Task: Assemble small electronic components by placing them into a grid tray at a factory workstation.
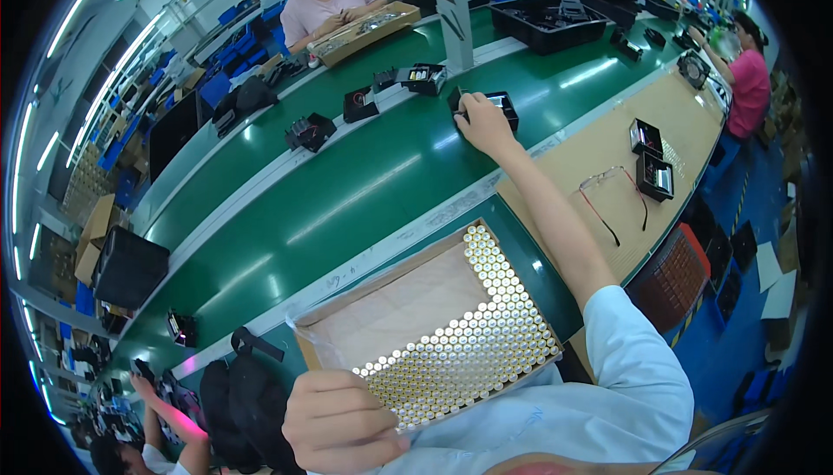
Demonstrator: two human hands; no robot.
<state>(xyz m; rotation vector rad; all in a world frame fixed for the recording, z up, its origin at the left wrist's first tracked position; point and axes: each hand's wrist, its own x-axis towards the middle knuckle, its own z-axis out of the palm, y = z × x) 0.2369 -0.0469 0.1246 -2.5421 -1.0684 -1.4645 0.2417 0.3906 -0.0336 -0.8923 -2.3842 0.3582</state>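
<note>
My right arm stretches out over the green conveyor belt, and my right hand (486,124) is closed on the edge of a black plastic case (501,104). Part of that case is hidden behind the hand. Low in the picture, my left hand (340,423) is curled at the near left corner of a cardboard box (334,297). Its fingertips are turned out of sight, so what they hold cannot be made out. Upright cylindrical batteries (468,345) stand packed in the box along the near and right sides. Bare cardboard lining shows in the rest of it.
Glasses (603,180) and two small black cases (655,176) lie on the brown board at right. More black cases (360,104) sit along the far rail, near a metal post (449,11). Co-workers sit across the belt, at far right and at lower left. A dark bag (247,406) lies at left.
</note>
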